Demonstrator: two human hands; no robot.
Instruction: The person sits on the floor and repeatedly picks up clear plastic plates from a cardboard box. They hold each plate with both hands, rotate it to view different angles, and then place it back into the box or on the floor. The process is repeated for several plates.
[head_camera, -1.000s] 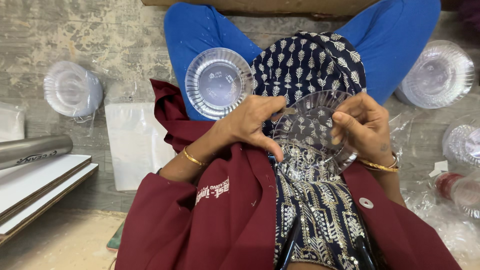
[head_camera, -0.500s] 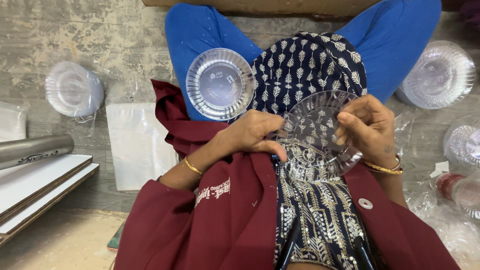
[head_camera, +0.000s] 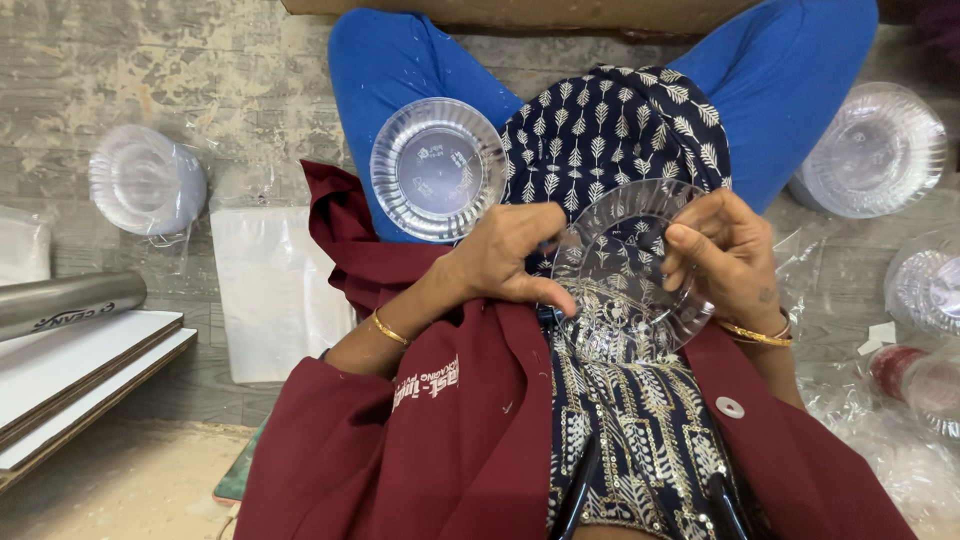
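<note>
- A clear plastic plate (head_camera: 625, 270) with a ribbed, patterned rim is held in front of the person's lap, above dark blue printed cloth (head_camera: 610, 130), tilted so its face turns toward the camera.
- The left hand (head_camera: 510, 255) grips the plate's left edge, fingers curled over the rim and the thumb stretched along its lower edge.
- The right hand (head_camera: 725, 255) pinches the plate's right edge, fingertips pressed on the rim; a gold bangle (head_camera: 755, 335) sits at that wrist.
- A second bangle (head_camera: 388, 328) circles the left wrist, just above a maroon sleeve (head_camera: 400, 430).
- Just left of the held plate, a second clear plate (head_camera: 437, 168) rests face up on the blue trouser leg (head_camera: 400, 70).
- On the floor to the left lie a bagged stack of clear plates (head_camera: 145, 180) and a flat clear plastic bag (head_camera: 275, 290).
- Farther left sit a metal tube (head_camera: 65, 302) and white boards (head_camera: 80, 375).
- To the right, more clear plates (head_camera: 875, 150) lie on the floor, with others in plastic wrap (head_camera: 920, 290) near the frame edge.
</note>
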